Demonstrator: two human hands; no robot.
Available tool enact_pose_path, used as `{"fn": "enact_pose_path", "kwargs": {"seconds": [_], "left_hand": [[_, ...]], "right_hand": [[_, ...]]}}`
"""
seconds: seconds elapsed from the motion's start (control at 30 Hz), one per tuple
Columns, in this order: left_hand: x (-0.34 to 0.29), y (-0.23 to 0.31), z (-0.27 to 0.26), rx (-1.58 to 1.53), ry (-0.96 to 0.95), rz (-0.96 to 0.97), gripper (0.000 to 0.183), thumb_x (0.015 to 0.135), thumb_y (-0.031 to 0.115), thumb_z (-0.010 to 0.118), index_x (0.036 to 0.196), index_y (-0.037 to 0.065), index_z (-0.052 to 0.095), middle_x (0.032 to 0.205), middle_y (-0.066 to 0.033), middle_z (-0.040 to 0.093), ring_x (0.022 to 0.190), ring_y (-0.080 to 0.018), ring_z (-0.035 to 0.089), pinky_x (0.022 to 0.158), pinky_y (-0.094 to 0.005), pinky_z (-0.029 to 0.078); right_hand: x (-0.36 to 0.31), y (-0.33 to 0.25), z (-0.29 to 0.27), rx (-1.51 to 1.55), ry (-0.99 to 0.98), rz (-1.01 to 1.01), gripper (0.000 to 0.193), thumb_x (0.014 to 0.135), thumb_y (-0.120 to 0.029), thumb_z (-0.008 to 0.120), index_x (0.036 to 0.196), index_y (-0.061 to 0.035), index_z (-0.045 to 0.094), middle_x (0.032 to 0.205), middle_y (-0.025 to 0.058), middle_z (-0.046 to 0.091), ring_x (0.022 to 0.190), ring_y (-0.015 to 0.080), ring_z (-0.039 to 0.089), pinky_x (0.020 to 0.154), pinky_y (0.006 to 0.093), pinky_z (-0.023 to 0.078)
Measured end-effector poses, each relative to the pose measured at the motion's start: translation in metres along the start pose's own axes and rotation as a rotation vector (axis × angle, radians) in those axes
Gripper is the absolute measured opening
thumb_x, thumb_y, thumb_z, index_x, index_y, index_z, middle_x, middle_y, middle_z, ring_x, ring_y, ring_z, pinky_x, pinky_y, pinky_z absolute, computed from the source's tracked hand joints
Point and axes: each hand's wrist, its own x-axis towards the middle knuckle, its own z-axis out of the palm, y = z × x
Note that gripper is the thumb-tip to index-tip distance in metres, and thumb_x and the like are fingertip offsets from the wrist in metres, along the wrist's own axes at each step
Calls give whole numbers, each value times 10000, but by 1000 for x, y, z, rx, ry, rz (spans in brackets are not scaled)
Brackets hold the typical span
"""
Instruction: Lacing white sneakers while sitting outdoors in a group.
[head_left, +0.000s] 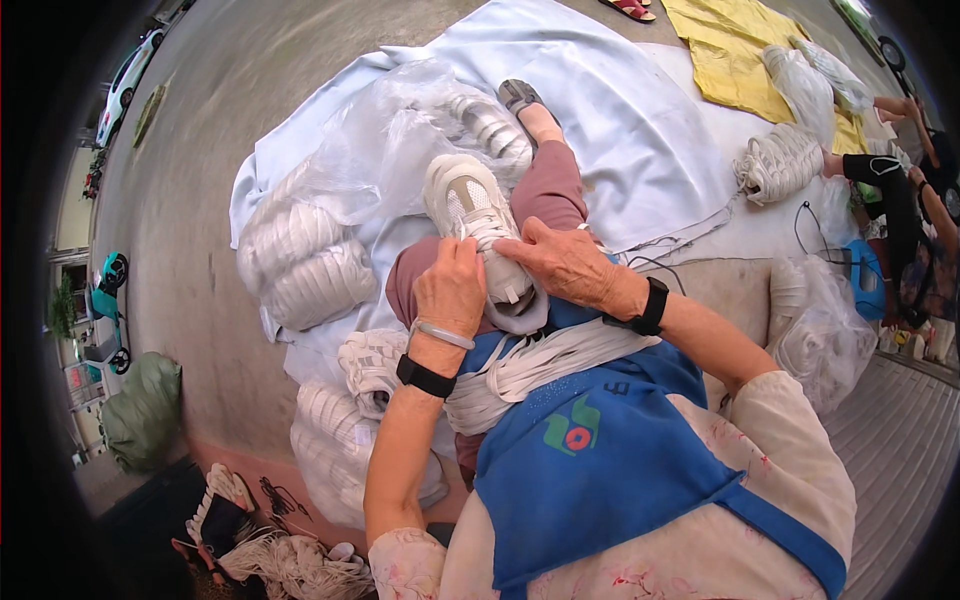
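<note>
Lacing looks underway: both the left hand (450, 285) and right hand (565, 262) are closed on the white shoe (475, 215) on the lap, pinching its laces; next needs a steady pull.

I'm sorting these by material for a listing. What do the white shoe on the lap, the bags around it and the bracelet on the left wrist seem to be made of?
The white shoe looks like matte woven mesh or synthetic fabric with beige panels; both hands, left hand and right hand, rest on it. The bags are thin clear plastic film, crinkled and glossy. The bracelet is smooth and pale, possibly jade or glass.
</note>
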Motion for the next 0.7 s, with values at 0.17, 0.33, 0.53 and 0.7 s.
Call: {"fn": "enact_pose_path", "kwargs": {"seconds": [0.17, 0.33, 0.53, 0.7], "left_hand": [[2, -1, 5, 89, -28, 1, 145, 829, 111, 603, 964, 64, 578, 894, -122, 584, 734, -335, 621, 606, -413, 504], [0, -11, 9, -75, 68, 83, 85, 851, 79, 570, 927, 49, 547, 870, -128, 549, 713, -348, 596, 612, -425, 482], [3, -16, 1, -379, -13, -94, 93, 844, 112, 607, 850, 25, 578, 818, -131, 596, 671, -289, 590, 627, -361, 471], [-3, -22, 5, -441, 7, -211, 117, 859, 126, 607, 877, 12, 591, 797, -137, 625, 697, -270, 609, 646, -343, 479]], "right_hand": [[1, -1, -4, -17, -116, -28, 470, 793, -76, 574, 1238, -192, 477, 908, 105, 494, 676, 264, 623, 514, 355, 515], [8, -2, -3, 15, -172, -63, 541, 810, -66, 552, 1318, -211, 441, 903, 108, 475, 693, 277, 601, 537, 367, 507], [-5, 4, -6, 123, -99, -20, 440, 802, -52, 557, 1228, -137, 489, 897, 111, 512, 690, 300, 617, 573, 388, 515], [-12, 18, -15, 291, 17, 112, 298, 837, -50, 543, 1133, -61, 519, 878, 155, 606, 754, 330, 625, 646, 403, 499]]}}
